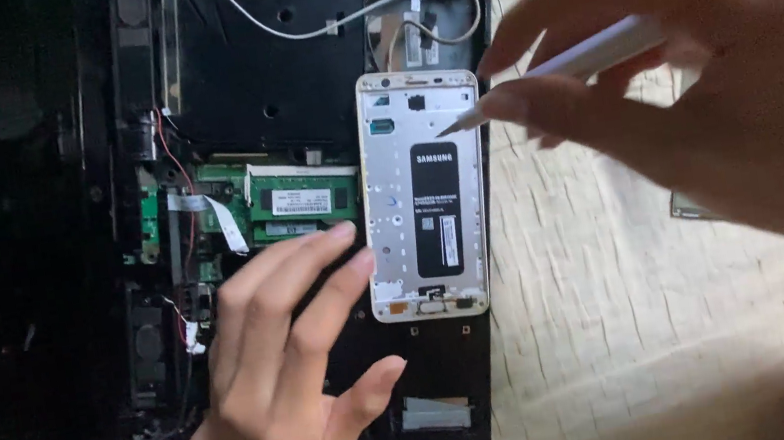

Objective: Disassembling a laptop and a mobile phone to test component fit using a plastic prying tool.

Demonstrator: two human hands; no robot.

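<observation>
An opened phone frame (424, 196), white and gold with a black battery in its middle, lies on a black opened laptop base (292, 72). My left hand (285, 365) rests flat, fingers spread, its fingertips touching the phone frame's left edge. My right hand (696, 79) holds a thin white tool (583, 59) like a pen. The tool's tip touches the upper right of the phone frame.
Green circuit boards and a memory module (299, 202) sit exposed in the laptop base, with a white flat cable (226, 222) and a white wire (316, 28) running across it. Everything lies on a cream quilted cloth (607, 323). Dark clutter fills the left side.
</observation>
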